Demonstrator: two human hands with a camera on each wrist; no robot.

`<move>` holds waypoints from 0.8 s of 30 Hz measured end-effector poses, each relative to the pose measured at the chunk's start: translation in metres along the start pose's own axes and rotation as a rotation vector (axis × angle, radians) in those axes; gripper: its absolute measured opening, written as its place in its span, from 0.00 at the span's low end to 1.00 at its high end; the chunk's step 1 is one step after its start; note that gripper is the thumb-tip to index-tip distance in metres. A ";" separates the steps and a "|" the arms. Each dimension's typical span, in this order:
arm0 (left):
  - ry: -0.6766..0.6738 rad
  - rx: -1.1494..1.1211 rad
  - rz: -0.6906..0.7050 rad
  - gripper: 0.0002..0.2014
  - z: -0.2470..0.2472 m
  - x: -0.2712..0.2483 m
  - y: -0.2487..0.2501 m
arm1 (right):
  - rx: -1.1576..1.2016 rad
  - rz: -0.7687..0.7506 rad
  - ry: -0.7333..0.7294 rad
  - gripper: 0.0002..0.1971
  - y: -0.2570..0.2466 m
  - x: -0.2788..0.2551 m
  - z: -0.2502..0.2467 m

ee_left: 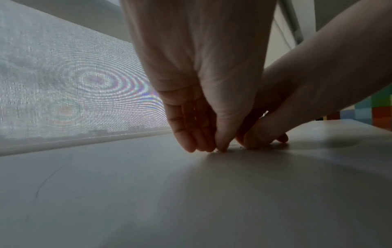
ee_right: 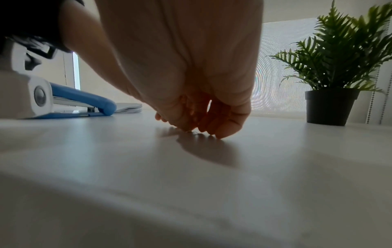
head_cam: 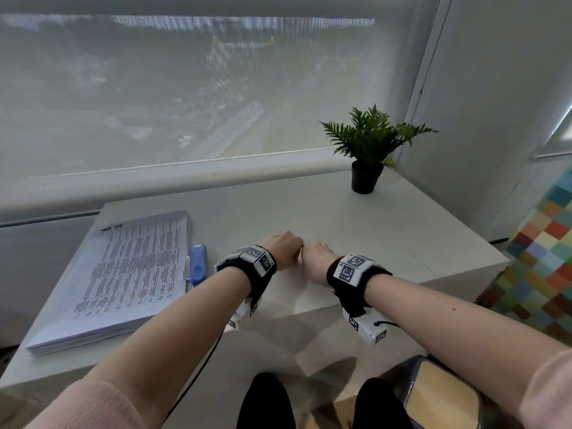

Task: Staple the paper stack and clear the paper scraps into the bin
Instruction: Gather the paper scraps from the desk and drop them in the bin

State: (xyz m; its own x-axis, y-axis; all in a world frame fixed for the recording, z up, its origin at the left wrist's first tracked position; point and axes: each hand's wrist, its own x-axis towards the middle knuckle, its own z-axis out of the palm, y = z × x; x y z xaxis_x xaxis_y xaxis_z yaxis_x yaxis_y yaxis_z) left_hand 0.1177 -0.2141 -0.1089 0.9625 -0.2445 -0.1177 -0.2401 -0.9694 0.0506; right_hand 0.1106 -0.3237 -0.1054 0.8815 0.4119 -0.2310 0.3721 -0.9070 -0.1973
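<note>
Both hands meet fingertip to fingertip mid-desk: left hand (head_cam: 286, 247) and right hand (head_cam: 317, 261), fingers bunched downward onto tiny scraps (ee_left: 240, 147); whether either pinches any, unclear. Paper stack (head_cam: 123, 274) and stapler (head_cam: 198, 264) lie left, nearer the left hand.

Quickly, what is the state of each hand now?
Left hand: fingertips down on the table, pinching; what it holds cannot be told.
Right hand: same, cannot be told.
</note>
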 end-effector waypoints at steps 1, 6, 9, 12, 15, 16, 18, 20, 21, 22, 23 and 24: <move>-0.005 0.011 -0.007 0.13 0.000 0.000 0.000 | 0.015 -0.012 -0.010 0.17 0.001 0.000 -0.003; -0.044 0.036 -0.030 0.14 0.000 0.002 0.000 | 0.109 -0.033 -0.010 0.15 0.024 0.001 -0.025; -0.074 0.059 -0.045 0.15 -0.004 0.004 0.004 | 0.083 -0.055 0.009 0.16 0.030 -0.006 -0.023; -0.091 0.057 -0.057 0.15 -0.004 0.003 0.005 | 0.042 -0.082 0.053 0.13 0.023 -0.010 -0.013; -0.082 0.021 -0.078 0.15 -0.003 0.002 0.003 | -0.008 -0.074 0.095 0.11 0.013 -0.009 -0.008; -0.075 0.005 -0.086 0.15 -0.002 0.002 0.002 | -0.031 -0.079 0.104 0.12 0.009 -0.010 -0.008; -0.057 -0.023 -0.104 0.15 -0.002 0.001 0.001 | -0.074 -0.083 0.101 0.14 0.002 -0.011 -0.008; -0.045 -0.061 -0.119 0.15 -0.002 -0.001 -0.002 | -0.131 -0.099 0.090 0.16 -0.004 -0.013 -0.009; -0.038 -0.083 -0.128 0.15 -0.003 -0.003 -0.004 | -0.153 -0.105 0.081 0.17 -0.006 -0.014 -0.009; -0.026 -0.106 -0.136 0.15 -0.004 -0.004 -0.006 | -0.170 -0.110 0.069 0.17 -0.007 -0.015 -0.010; -0.011 -0.132 -0.139 0.15 -0.005 -0.006 -0.008 | -0.184 -0.114 0.057 0.17 -0.009 -0.016 -0.009; 0.007 -0.157 -0.139 0.15 -0.006 -0.007 -0.010 | -0.200 -0.122 0.048 0.17 -0.010 -0.016 -0.009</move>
State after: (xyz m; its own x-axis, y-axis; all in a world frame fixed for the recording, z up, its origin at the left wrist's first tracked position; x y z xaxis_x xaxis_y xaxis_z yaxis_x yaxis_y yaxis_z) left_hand 0.1140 -0.2020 -0.1031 0.9860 -0.1080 -0.1271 -0.0829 -0.9786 0.1884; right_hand 0.0952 -0.3225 -0.0911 0.8377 0.5190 -0.1703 0.5224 -0.8523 -0.0275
